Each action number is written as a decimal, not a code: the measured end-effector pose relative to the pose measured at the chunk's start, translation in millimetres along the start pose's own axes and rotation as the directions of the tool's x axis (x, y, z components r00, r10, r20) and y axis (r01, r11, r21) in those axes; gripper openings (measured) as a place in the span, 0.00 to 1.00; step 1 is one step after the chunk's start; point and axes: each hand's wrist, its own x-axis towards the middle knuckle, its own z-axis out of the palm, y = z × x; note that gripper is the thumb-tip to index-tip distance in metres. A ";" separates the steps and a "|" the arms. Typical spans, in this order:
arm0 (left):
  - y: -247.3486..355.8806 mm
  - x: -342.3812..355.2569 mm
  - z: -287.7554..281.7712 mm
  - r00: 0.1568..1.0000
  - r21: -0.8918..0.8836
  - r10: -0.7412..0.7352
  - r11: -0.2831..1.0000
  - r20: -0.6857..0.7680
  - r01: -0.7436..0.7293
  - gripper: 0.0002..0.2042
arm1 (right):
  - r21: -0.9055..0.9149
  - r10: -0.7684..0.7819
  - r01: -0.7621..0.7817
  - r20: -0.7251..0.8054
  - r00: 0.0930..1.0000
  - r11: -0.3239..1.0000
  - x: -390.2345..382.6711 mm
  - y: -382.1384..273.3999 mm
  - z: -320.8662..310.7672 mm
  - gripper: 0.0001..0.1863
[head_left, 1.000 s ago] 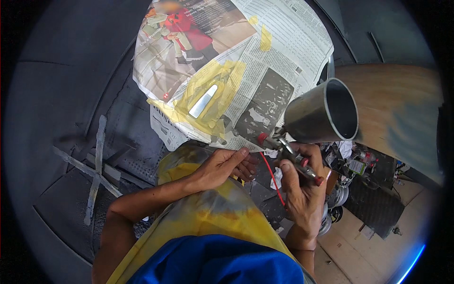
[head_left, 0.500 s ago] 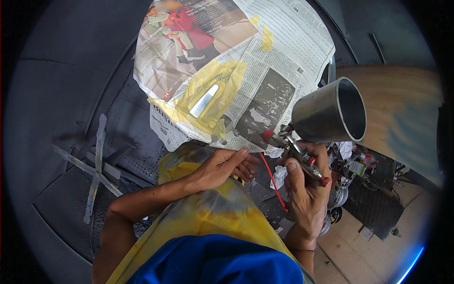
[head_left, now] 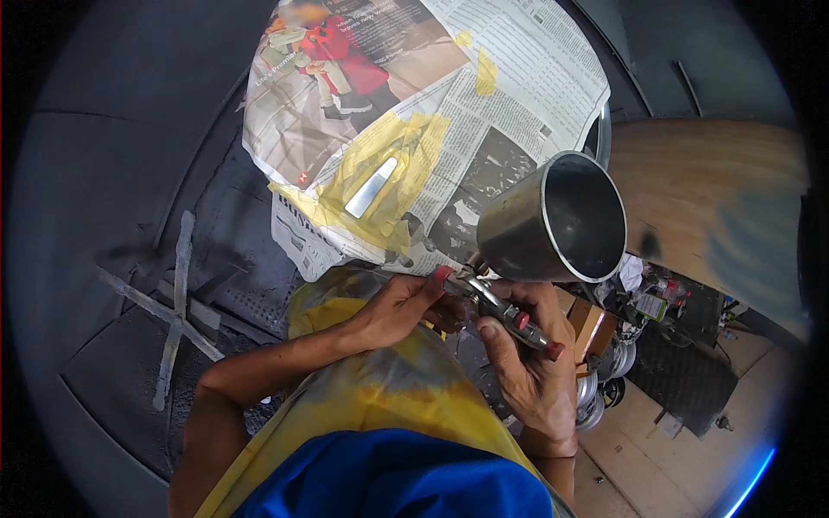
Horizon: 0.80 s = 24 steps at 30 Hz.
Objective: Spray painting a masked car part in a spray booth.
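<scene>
My right hand [head_left: 540, 371] grips a metal spray gun [head_left: 494, 302], its fingers wrapped round the handle. On top of the gun sits a wide metal cup [head_left: 518, 229], tilted so its mouth faces right and shows a dark inside. At the gun's red-ringed front end, my left hand [head_left: 395, 309] has thumb and fingers closed round the nozzle; the fingers are partly hidden. Just beyond lies newspaper [head_left: 544, 78] spread over a rounded object. Yellow masking tape [head_left: 350, 177] frames a narrow shiny silver strip [head_left: 371, 187] left uncovered in the paper.
A crossed metal stand [head_left: 175, 315] is at the left on a dark surface. A curved brown panel [head_left: 691, 173] rises at the right. Below it are a cardboard box [head_left: 594, 332], wheel rims [head_left: 615, 361], a dark mat [head_left: 682, 388] and cluttered bottles and paper.
My right hand has brought the spray gun left and slightly down, so its front end meets my left hand. The left hand has closed on the nozzle. The newspaper has barely shifted.
</scene>
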 end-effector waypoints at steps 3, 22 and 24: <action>1.5 -1.4 1.8 0.999 -0.038 0.029 0.999 -0.035 -0.030 0.26 | 0.018 0.016 -0.016 0.000 1.000 1.000 4.9 -7.6 2.5 0.16; 6.7 19.9 14.9 0.989 -0.018 -0.131 0.991 0.073 0.133 0.29 | 0.181 0.217 -0.153 -0.419 0.882 0.971 2.8 13.9 -29.7 0.12; 9.3 23.3 20.7 0.988 0.006 -0.146 0.989 0.043 0.146 0.29 | 0.197 0.250 -0.185 -0.386 0.888 0.963 2.9 17.3 -38.2 0.13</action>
